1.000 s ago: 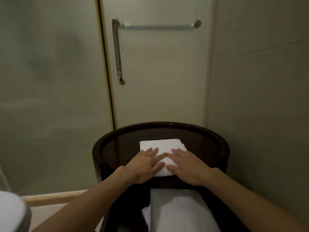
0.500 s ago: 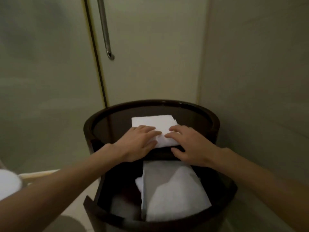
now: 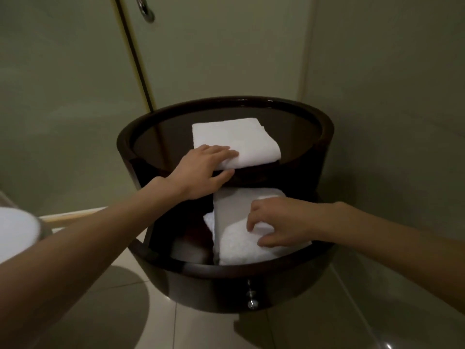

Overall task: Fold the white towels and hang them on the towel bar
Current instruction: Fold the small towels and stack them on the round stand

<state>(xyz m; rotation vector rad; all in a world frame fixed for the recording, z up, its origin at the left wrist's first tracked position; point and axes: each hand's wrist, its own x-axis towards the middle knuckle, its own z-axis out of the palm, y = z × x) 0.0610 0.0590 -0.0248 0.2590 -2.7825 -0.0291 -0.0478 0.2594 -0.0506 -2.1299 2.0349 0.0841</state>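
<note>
A folded white towel [image 3: 234, 139] lies on the dark glass top of a round dark-brown stand [image 3: 324, 137]. My left hand [image 3: 203, 170] pinches its near left edge, fingers on top and thumb underneath. Below, the stand's open drawer [image 3: 191, 270] holds more white towels [image 3: 241, 245]. My right hand [image 3: 279, 222] is down in the drawer, fingers closed on a bunched fold of the top towel there. The towel bar is out of view; only the lower end of a chrome handle [image 3: 147, 11] shows at the top.
A glass shower door with a dark frame strip [image 3: 133, 54] stands behind the stand, and a wall is close on the right. A white rounded object [image 3: 15, 230] sits at the left edge. Glossy floor tiles [image 3: 176, 328] lie below, and a small knob [image 3: 251, 304] is on the drawer front.
My right hand left the folded towel on top and dropped into the drawer, closing on a towel there. My left hand slid to the folded towel's near edge. The view tilted down.
</note>
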